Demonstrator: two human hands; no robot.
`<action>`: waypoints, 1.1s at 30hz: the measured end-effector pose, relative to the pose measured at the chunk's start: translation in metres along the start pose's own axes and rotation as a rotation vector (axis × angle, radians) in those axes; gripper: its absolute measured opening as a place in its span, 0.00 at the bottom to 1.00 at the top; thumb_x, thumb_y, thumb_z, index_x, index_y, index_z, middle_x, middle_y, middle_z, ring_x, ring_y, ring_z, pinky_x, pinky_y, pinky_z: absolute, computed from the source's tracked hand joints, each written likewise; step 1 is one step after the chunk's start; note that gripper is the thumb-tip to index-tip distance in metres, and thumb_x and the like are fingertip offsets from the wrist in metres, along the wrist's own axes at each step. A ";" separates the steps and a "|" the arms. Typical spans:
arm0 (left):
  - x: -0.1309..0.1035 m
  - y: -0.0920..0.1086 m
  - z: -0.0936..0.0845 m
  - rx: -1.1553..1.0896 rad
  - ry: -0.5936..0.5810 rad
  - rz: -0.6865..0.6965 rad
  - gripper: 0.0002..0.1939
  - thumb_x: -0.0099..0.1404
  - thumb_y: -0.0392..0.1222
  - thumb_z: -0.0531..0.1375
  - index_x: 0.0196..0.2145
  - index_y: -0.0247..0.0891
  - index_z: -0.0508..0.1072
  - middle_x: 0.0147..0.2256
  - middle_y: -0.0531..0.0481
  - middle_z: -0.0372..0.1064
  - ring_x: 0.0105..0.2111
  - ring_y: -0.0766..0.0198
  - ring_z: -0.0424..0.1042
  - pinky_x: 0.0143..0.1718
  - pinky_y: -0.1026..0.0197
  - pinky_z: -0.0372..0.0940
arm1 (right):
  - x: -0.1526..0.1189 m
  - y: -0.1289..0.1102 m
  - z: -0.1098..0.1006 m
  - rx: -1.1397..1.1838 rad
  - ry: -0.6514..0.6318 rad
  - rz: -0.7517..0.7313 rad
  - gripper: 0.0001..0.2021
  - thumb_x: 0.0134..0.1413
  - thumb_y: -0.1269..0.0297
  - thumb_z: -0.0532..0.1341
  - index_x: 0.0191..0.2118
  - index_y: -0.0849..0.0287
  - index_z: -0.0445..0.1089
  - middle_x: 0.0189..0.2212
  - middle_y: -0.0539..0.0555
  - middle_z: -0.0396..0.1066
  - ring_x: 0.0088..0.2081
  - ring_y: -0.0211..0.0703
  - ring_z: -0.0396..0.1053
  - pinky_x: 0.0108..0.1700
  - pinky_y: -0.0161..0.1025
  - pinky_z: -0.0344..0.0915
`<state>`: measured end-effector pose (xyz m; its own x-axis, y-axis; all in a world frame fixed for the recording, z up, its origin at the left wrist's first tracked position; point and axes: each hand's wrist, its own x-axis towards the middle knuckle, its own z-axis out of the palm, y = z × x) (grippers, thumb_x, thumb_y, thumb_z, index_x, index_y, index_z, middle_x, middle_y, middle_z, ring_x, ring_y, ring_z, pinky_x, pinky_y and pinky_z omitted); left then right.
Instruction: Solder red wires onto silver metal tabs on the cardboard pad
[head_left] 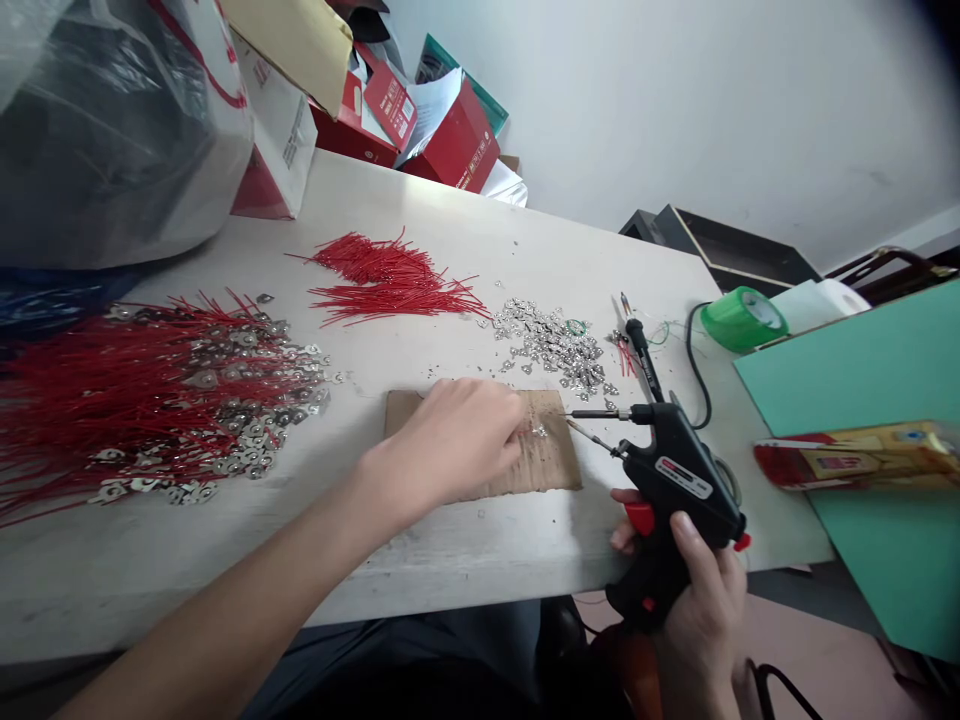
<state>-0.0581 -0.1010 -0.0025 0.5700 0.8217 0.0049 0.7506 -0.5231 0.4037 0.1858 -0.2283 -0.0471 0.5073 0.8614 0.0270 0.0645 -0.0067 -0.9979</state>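
My left hand (476,435) is closed over a piece of brown cardboard (559,465), its fingers pinched on what looks like a red wire, mostly hidden by the hand. Just beyond the fingertips, a small metal terminal (539,431) lies on the cardboard. My right hand (701,590) grips a black soldering gun (679,475) with a red trigger. The gun's tip points left, over the cardboard's right edge, close to the terminal. Loose metal terminals (559,345) are heaped behind the cardboard. Bundles of red wires (390,280) lie farther back.
At left is a large pile of red wires with terminals attached (187,390). A soldering iron (640,350) lies behind the gun. Green tape (744,318) and a green panel (862,370) bound the right side. Red boxes (457,140) and a plastic bag (127,130) stand behind.
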 end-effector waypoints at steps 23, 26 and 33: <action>0.001 0.001 -0.001 0.002 -0.013 -0.005 0.09 0.66 0.34 0.57 0.33 0.40 0.77 0.31 0.49 0.76 0.29 0.60 0.71 0.28 0.58 0.52 | -0.005 -0.003 -0.003 -0.066 -0.112 0.016 0.14 0.65 0.56 0.66 0.41 0.62 0.83 0.38 0.64 0.81 0.25 0.47 0.73 0.26 0.44 0.68; 0.001 0.002 -0.003 -0.004 -0.035 -0.015 0.09 0.67 0.34 0.57 0.33 0.39 0.77 0.32 0.49 0.76 0.29 0.60 0.71 0.28 0.58 0.53 | -0.005 -0.001 -0.004 -0.077 -0.113 0.010 0.14 0.65 0.56 0.66 0.40 0.62 0.83 0.37 0.64 0.81 0.25 0.48 0.74 0.25 0.44 0.68; 0.000 0.002 -0.003 0.005 -0.022 -0.011 0.08 0.66 0.34 0.57 0.32 0.39 0.76 0.31 0.49 0.76 0.29 0.60 0.71 0.27 0.58 0.51 | -0.005 -0.002 -0.006 -0.095 -0.116 0.015 0.15 0.64 0.55 0.67 0.39 0.63 0.83 0.34 0.63 0.80 0.24 0.47 0.73 0.24 0.43 0.68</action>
<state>-0.0576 -0.1010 0.0008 0.5686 0.8224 -0.0199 0.7587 -0.5149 0.3990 0.1880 -0.2351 -0.0451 0.4065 0.9137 -0.0005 0.1415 -0.0635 -0.9879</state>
